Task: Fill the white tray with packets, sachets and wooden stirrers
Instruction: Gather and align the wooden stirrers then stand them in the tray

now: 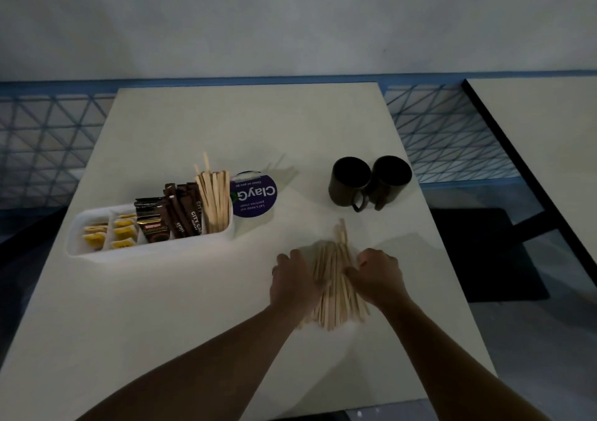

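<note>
Grip: left hand [292,278] and right hand [379,277] curl round the loose stirrers [336,291], squeezing them from either side | stirrers: flat on table [193,323], long axis pointing away from the person | tray [77,243]: well apart, up-left; left hand nearer; likely target its right-end slot, part full.

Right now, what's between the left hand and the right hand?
Head view: a loose pile of wooden stirrers lying flat on the table, with the left hand and right hand touching its sides.
</note>
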{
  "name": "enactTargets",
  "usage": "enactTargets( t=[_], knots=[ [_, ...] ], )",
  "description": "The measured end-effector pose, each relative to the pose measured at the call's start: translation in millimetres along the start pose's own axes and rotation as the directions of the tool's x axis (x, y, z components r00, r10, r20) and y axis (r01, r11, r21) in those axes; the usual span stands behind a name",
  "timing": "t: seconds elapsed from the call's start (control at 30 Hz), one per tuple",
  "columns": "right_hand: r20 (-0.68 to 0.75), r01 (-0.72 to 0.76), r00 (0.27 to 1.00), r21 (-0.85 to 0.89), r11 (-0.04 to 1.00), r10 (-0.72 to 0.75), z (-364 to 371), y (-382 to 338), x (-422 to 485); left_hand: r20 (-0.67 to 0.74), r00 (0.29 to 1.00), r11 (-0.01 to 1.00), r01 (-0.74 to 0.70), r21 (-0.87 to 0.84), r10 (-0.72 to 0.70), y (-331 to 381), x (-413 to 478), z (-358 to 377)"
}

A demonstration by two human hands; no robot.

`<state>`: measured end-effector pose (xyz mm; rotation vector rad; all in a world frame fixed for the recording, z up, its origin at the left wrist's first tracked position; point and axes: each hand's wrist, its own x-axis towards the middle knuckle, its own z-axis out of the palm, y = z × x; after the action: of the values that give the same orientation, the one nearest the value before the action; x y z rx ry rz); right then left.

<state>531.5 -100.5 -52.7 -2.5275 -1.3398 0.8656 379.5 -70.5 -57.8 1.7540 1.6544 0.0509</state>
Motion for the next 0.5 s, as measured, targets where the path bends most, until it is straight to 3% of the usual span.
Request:
enactTargets(
  t=[0.5],
  knots=[
    [0.032, -0.055, 0.998, 0.079, 0.995, 0.052, 18.7, -2.5, -1.3, -0.059, 0.997, 0.998, 0.049, 0.025, -0.047, 9.9, -3.1, 12.2]
  ],
)
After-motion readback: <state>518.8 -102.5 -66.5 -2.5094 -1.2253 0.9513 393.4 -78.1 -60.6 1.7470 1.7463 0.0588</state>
